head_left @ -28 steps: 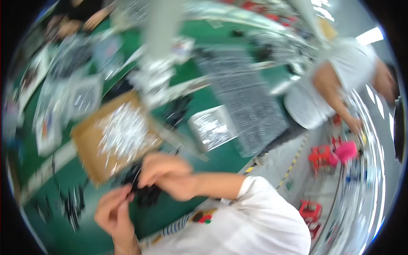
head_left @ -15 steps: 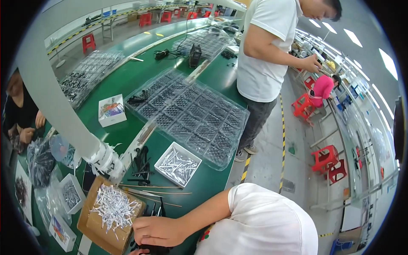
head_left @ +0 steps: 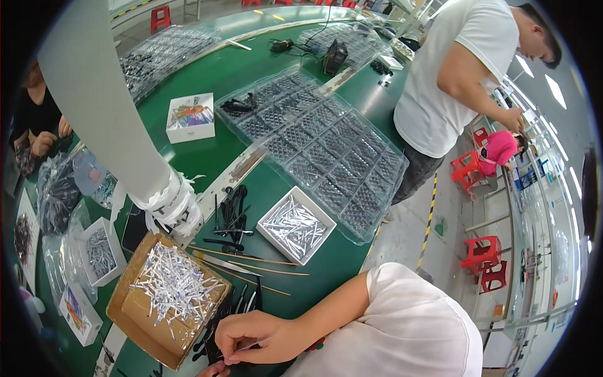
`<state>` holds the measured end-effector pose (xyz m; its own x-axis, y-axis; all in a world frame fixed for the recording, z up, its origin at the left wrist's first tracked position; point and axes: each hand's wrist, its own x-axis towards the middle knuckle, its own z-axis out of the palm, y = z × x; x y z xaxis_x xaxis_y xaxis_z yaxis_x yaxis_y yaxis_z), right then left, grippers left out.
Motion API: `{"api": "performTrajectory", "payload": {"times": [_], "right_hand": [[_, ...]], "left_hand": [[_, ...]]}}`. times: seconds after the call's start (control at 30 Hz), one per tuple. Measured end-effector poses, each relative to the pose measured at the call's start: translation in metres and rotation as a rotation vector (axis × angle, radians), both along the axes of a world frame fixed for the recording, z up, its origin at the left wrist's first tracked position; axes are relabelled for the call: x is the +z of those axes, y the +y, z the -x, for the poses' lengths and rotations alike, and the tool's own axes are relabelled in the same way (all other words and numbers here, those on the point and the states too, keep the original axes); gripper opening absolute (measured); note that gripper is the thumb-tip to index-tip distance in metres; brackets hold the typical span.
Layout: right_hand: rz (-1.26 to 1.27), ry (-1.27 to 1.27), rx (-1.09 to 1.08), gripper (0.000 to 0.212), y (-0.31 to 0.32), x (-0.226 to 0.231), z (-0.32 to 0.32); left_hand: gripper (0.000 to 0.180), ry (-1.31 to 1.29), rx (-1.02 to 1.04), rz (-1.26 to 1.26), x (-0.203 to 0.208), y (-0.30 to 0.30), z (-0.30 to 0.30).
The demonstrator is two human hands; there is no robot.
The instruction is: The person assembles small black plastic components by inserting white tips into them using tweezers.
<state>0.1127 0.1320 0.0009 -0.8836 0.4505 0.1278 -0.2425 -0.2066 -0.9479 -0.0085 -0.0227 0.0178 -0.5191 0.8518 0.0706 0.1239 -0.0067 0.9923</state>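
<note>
My right hand [head_left: 257, 334] is curled low over the table, thumb and fingertips pinched together. A thin whitish sliver shows by the fingers, too small to name. Just below it, only the fingertips of my left hand [head_left: 215, 369] enter at the lower edge. A dark bit shows at them, and its kind is unclear. Beside the right hand, slim black parts [head_left: 242, 300] lie on the green table. To their left, a brown cardboard box [head_left: 132, 314] holds a heap of small white and silver strips [head_left: 173, 283].
A white box of silver strips [head_left: 296, 226] stands ahead, near black clips [head_left: 232, 217] and thin wooden sticks [head_left: 251, 256]. Clear plastic trays [head_left: 320, 147] lie beyond. A pale post [head_left: 119, 113] rises at left. One person [head_left: 461, 81] stands at right; another [head_left: 38, 119] sits at left.
My view has shifted, so the table's things sit farther right. The right hand has lifted slightly and its pinched fingertips now show, with a whitish sliver by them.
</note>
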Motion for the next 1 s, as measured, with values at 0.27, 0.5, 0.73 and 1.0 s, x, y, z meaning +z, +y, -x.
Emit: {"api": "performTrajectory", "payload": {"times": [0.27,0.5,0.73,1.0], "right_hand": [[0.142,0.102,0.066,0.016,-0.011,0.004,-0.004],[-0.26,0.179,0.035,0.015,0.007,-0.002,-0.005],[-0.198,0.231,0.024,0.021,-0.002,-0.011,0.007],[-0.317,0.253,-0.034,0.017,-0.012,-0.006,0.006]], "left_hand": [[0.02,0.127,0.16,0.025,-0.002,-0.012,-0.011],[0.017,0.403,0.2,-0.11,-0.018,0.02,0.0],[0.019,0.482,0.183,-0.236,-0.03,0.014,0.004],[0.023,0.543,0.196,-0.263,-0.028,0.009,0.003]]}}
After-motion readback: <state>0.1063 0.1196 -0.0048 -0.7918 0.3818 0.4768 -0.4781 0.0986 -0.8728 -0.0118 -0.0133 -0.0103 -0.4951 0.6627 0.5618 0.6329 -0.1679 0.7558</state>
